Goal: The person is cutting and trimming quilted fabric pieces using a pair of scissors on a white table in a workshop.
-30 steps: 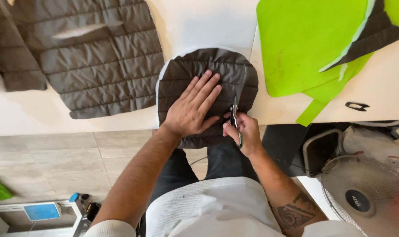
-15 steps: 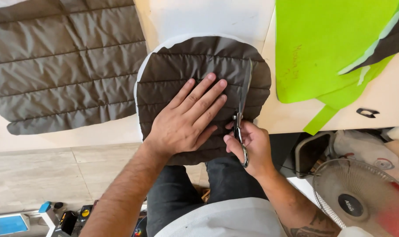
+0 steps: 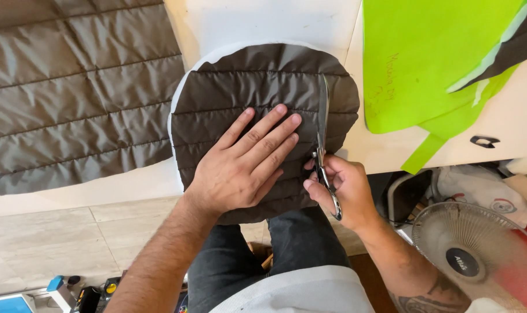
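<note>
Nearest the body: dark trousers [image 3: 286,255] and pale shirt hem [image 3: 298,293], seated at the edge of a white table [image 3: 275,23]. Right hand [image 3: 341,188]: closed around the handles of metal scissors [image 3: 322,148], fingers through the loops, at the near right edge of the work. Scissors: long axis running away from the body, nearly straight up the frame, blades lying close together over the right part of a rounded dark quilted piece [image 3: 263,98], tip well short of its far edge. Left hand [image 3: 246,165]: open and flat, palm down, fingers spread and pointing up and to the right, pressing the quilted piece just left of the blades; fingertips almost beside the blade line, not touching it so far as can be told. Quilted piece: lying directly ahead of both hands, near edge overhanging the table toward the lap, stitched ribs running crosswise to the scissors, white backing [image 3: 179,98] showing along its left and top rim. Right hand nearer the cutting line; left hand nearer the middle of the piece. Farther left: larger quilted panel [image 3: 72,87], well apart. Farther right: bright green sheet [image 3: 425,58], a small black loop [image 3: 484,141] on the table. Low right: fan [image 3: 466,255] on the floor.
</note>
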